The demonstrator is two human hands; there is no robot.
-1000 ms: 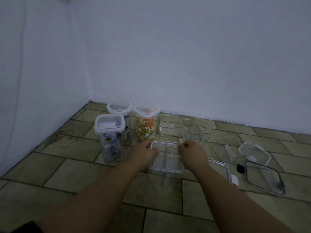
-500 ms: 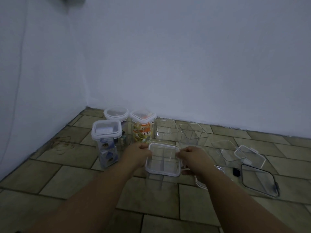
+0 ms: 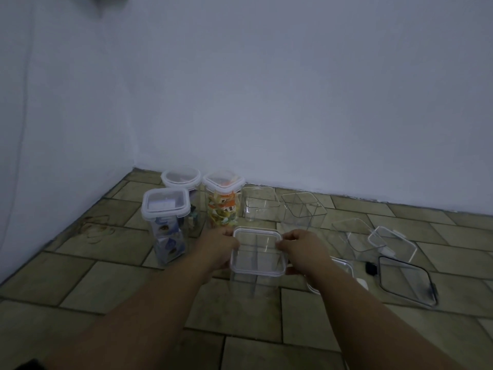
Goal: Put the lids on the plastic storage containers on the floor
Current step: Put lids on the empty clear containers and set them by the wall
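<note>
A clear square lid [image 3: 257,251] sits on top of a tall clear container [image 3: 253,283] in the middle of the tiled floor. My left hand [image 3: 217,245] grips the lid's left edge and my right hand [image 3: 301,248] grips its right edge, fingers curled over the rim. Three lidded containers stand at the left: one with blue packets [image 3: 165,222], a round-cornered one [image 3: 181,177] behind it, one with orange and yellow contents [image 3: 222,201]. Open clear containers [image 3: 258,206] [image 3: 302,212] [image 3: 352,237] stand behind and to the right.
Loose lids lie on the floor at the right: a white-rimmed one [image 3: 392,243] leaning on a container, a dark-rimmed one [image 3: 406,280], and one [image 3: 342,265] partly hidden by my right forearm. A small black object [image 3: 370,268] lies between them. White walls meet in the corner behind.
Both hands have slid from the lid's far corners toward its side edges. The view has tilted up a little, so the scene sits lower in frame.
</note>
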